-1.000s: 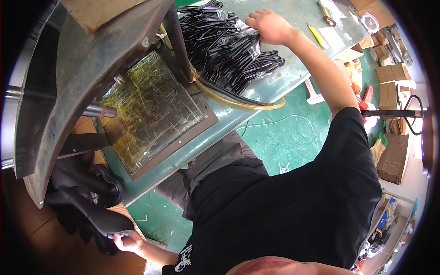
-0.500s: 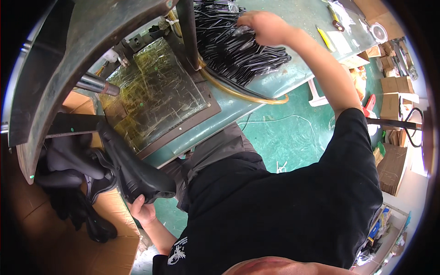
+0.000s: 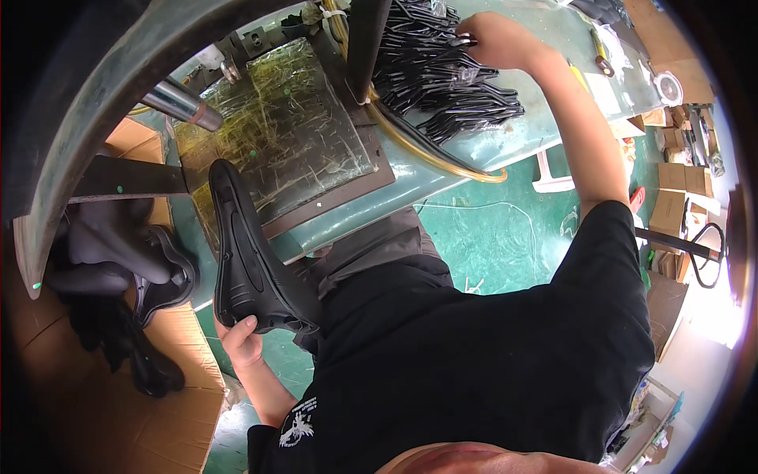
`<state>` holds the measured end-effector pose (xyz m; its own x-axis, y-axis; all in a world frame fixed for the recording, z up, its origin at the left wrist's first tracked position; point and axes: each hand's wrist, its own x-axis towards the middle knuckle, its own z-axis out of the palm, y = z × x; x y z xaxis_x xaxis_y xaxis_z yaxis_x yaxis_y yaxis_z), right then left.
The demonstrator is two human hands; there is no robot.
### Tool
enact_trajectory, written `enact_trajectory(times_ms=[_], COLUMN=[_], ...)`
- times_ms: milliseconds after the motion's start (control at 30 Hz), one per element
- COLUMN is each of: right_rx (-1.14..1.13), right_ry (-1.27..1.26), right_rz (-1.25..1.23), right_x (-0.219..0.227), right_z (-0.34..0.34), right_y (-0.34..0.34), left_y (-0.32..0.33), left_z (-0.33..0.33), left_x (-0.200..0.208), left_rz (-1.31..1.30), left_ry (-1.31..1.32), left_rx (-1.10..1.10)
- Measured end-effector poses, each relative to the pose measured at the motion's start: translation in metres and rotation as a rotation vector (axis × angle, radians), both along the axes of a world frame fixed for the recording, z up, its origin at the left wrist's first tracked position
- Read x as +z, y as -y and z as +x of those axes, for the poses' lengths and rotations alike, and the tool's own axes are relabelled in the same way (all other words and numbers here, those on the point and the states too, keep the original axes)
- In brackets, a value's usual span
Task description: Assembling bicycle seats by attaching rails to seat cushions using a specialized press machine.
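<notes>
My left hand is closed on the wide rear end of a black bicycle saddle. The saddle's hollowed underside shows, and its narrow nose points up toward the press plate. At the far side of the bench, my right hand reaches over a large pile of bent black metal saddle rails. Its fingers are curled down at the pile's right edge, pinching a rail there; the fingertips are partly hidden.
A press frame arches over the left side, with a metal cylinder above a tape-covered plate. More black saddles lie in a cardboard box at lower left. A yellow hose crosses the bench. A hammer lies far right.
My left hand has turned the saddle so that its underside faces up more. My right hand has stayed at the rail pile, its fingers now closed at the edge. The view has shifted slightly.
</notes>
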<state>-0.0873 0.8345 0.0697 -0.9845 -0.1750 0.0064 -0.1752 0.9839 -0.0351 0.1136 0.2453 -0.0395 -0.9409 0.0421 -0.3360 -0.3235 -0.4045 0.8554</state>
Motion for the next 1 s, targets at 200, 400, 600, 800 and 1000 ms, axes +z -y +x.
enact_trajectory(times_ms=[200,400,600,800,1000], right_rx=[0.468,-0.007,-0.285,-0.136,0.231], right_ry=[-0.269,-0.454,0.121,0.325,0.409], right_rz=[-0.347,0.204,-0.614,-1.214,-1.285], right_x=[0.028,0.12,0.058,-0.014,-0.022], right_z=[0.0,-0.004,0.084,0.157,0.157], right_y=[-0.033,-0.008,-0.049,0.093,0.177], left_y=[-0.002,-0.003,-0.006,-0.007,-0.033], left_z=[-0.022,-0.024,-0.019,-0.042,-0.066], left_x=[0.011,0.014,0.006,0.018,0.022], left_rz=[-0.06,-0.154,-0.116,-0.112,-0.04], left_ry=[-0.033,-0.073,-0.005,0.188,0.142], left_rx=[-0.073,-0.116,-0.102,-0.4,-0.517])
